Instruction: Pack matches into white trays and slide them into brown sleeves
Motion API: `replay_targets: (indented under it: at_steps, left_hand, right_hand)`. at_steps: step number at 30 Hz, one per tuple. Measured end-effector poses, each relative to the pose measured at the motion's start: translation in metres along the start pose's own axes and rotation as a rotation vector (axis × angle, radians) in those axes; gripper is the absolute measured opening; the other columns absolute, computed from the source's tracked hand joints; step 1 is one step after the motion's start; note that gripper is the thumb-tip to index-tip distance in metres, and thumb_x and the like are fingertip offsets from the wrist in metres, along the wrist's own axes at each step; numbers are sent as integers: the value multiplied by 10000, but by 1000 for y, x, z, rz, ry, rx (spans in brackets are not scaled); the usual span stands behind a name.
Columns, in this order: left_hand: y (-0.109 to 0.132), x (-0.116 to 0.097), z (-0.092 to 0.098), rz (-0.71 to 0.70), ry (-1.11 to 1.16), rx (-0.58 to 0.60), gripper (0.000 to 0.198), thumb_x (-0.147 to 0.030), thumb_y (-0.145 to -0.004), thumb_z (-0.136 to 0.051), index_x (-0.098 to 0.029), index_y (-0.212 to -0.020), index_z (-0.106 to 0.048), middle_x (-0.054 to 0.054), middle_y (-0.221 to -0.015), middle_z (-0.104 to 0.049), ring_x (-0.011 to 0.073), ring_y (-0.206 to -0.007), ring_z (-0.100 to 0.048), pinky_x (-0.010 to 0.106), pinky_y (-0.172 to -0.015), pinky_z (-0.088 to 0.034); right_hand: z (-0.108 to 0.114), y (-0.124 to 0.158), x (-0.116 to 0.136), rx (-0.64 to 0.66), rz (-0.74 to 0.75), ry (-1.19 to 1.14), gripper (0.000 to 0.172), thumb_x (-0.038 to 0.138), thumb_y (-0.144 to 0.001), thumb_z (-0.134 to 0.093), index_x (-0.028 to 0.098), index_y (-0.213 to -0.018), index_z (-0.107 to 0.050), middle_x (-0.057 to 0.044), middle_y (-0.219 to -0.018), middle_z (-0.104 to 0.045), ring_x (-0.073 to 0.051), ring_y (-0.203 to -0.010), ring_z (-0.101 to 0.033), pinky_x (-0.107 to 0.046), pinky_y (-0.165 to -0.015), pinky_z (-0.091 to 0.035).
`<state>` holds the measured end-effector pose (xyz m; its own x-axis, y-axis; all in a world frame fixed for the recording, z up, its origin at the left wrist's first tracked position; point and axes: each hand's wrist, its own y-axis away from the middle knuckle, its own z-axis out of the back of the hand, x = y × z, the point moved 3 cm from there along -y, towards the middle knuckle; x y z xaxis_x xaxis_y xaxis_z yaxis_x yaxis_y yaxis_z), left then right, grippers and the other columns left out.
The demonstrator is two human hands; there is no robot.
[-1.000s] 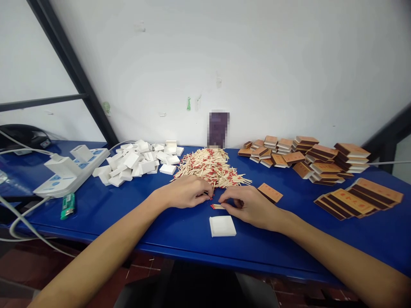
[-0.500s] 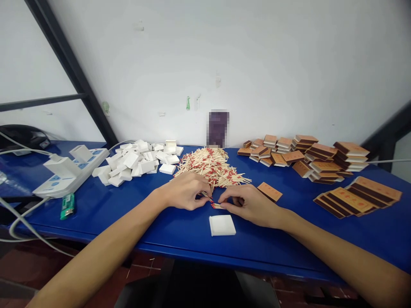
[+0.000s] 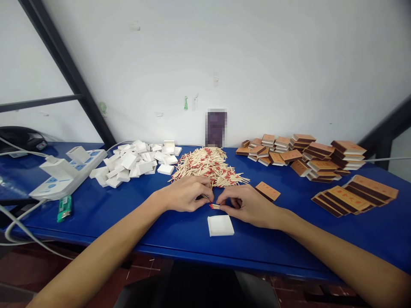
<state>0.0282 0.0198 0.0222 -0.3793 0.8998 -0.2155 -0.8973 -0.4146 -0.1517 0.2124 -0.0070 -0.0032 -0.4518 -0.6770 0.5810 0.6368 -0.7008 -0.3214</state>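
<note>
A few red-tipped matches (image 3: 215, 206) are pinched between the thumb and fingers of my right hand (image 3: 247, 205), heads pointing left. My left hand (image 3: 189, 194) is closed in a pinch on matches too, its fingertips close to those of my right hand; how many it holds is hard to make out. Behind both hands rises a loose heap of matches (image 3: 205, 164). Just in front of them on the blue table lies a white matchbox tray (image 3: 221, 225). A flat matchbox sleeve (image 3: 268, 191) rests beyond my right hand.
A pile of white trays (image 3: 135, 162) sits at the back left, near a power strip (image 3: 69, 175) with cables and a green battery pack (image 3: 64, 208). Assembled matchboxes (image 3: 316, 162) are stacked at the back right, with flat sleeves (image 3: 356, 196) before them. A wall (image 3: 257, 64) stands behind.
My left fingertips have shifted slightly, and the match sticking out of them shows less now. My right hand keeps its pinch on its matches. The whole view has moved a little.
</note>
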Motion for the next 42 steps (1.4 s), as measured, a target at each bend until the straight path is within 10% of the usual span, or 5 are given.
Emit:
replay_targets:
  at_steps: [22,33,42]
  left_hand:
    - [5,8,0,96,78,11,122,-191,-919,-519,-165,-978,-622,62,-1017,-542,184,-935,-552,303,-830,-442]
    - [-4,-12,7,26,250,-474,211,-205,-961,-520,-188,-1131,-645,36,-927,-691,129,-843,-618,270,-767,-494]
    - [-6,-9,2,60,350,-464,93,-194,-884,-636,-165,-879,-725,15,-823,-745,107,-722,-672,216,-666,-505]
  right_hand:
    - [2,-1,3,-10,-33,-5,128,290,-895,-614,203,-861,-701,7,-698,-676,-97,-541,-500,-226,-530,-392]
    - [9,-2,2,-215,-179,-72,188,282,-854,-621,195,-1012,-671,35,-615,-621,-91,-443,-473,-222,-454,-364]
    - [10,-2,0,-198,-243,-159,182,327,-857,-622,192,-924,-723,33,-547,-591,-102,-449,-480,-226,-446,-345]
